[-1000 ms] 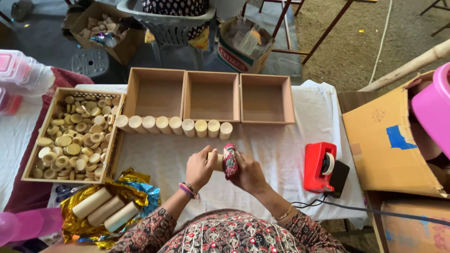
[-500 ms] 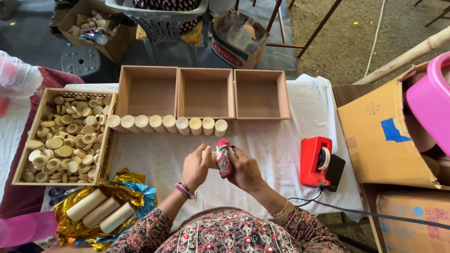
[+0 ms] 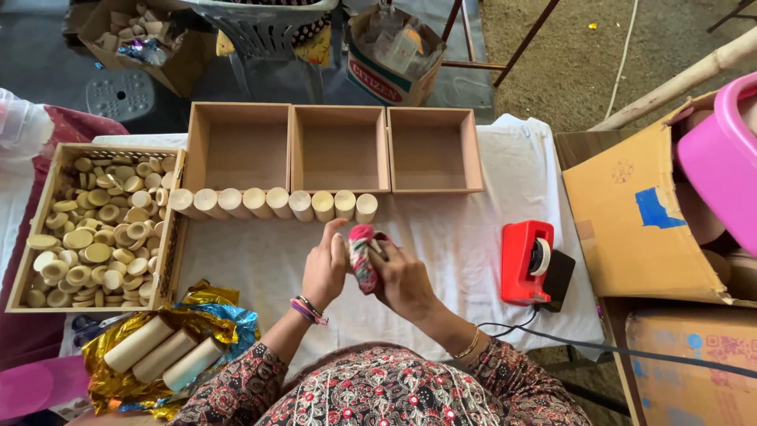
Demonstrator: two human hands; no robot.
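Both my hands meet over the white cloth (image 3: 465,237) in front of me. My right hand (image 3: 404,276) grips a red, pink and green patterned cloth wad (image 3: 363,256). My left hand (image 3: 325,267) presses against the wad's left side, fingers pointing up; whatever lies between the wad and the palm is hidden. Just beyond the hands a row of several pale wooden cylinders (image 3: 268,203) lies side by side along the front of three empty open wooden boxes (image 3: 339,150).
A wooden tray of small round wooden caps (image 3: 95,237) sits at the left. Three longer cylinders (image 3: 162,355) lie on gold and blue foil at lower left. A red tape dispenser (image 3: 527,260) stands right of my hands, cardboard boxes and a pink tub (image 3: 721,158) beyond.
The camera view has shifted slightly. My hands stay together on the patterned wad, which has turned a little between them; the row of cylinders has not moved.
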